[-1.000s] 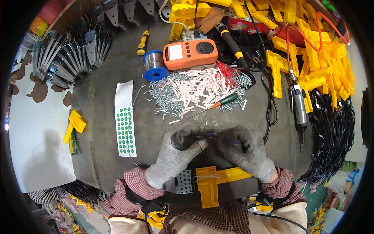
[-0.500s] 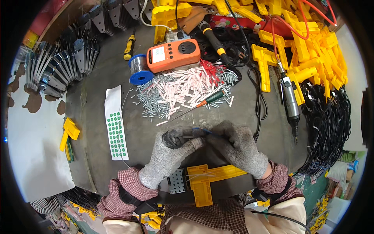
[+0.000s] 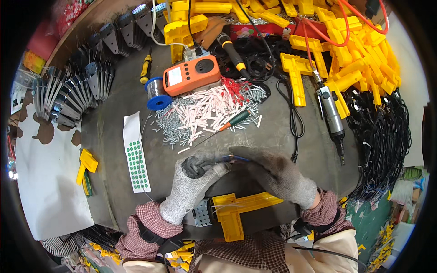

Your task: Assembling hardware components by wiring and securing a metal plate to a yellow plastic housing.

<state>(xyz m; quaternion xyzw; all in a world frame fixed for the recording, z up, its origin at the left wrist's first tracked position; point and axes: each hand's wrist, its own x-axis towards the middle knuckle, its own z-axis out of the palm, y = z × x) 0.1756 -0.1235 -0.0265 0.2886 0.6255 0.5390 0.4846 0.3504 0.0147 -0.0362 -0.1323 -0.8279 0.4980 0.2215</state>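
left hand (image 3: 196,172): pinching a thin blue wire (image 3: 236,158)
right hand (image 3: 283,175): blurry, by the wire; can't tell its grip
yellow part (image 3: 231,218): on the table (image 3: 109,154)

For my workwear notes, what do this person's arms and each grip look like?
The left grip and right grip wear speckled grey knit gloves, darker toward their tips. Burgundy-and-white checked cuffs follow, each with a black strap; cream sleeves show beyond.
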